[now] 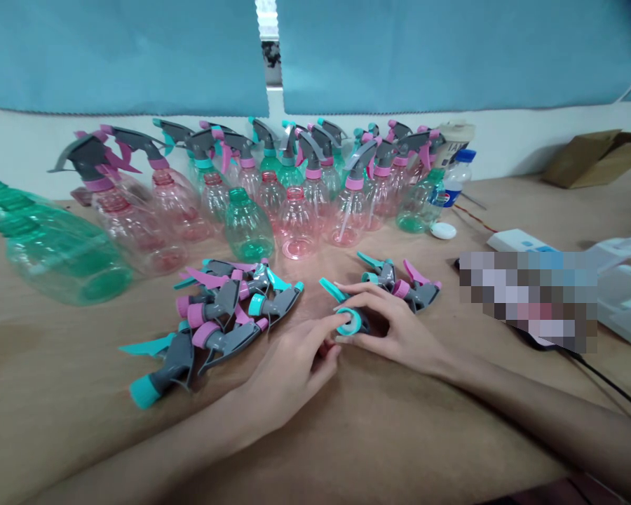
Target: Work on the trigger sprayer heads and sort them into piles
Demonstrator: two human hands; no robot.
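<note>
My right hand [392,326] grips a grey trigger sprayer head with a teal collar [355,324] and a teal lever, its open collar end turned toward me. My left hand [294,358] meets it from the left, the index fingertip at the collar's opening and the other fingers curled below. Left of my hands lies a pile of loose sprayer heads [224,308] with pink or teal collars. Just beyond my right hand lie two more sprayer heads [419,291]. Part of the held head is hidden by my fingers.
Behind stand pink bottles [297,228] and green bottles [249,231], several with sprayers fitted. More green bottles [68,259] are at the left. A phone-like device [526,298], blurred out, lies at the right by a clear plastic case [628,294]. A cardboard box [583,161] stands behind.
</note>
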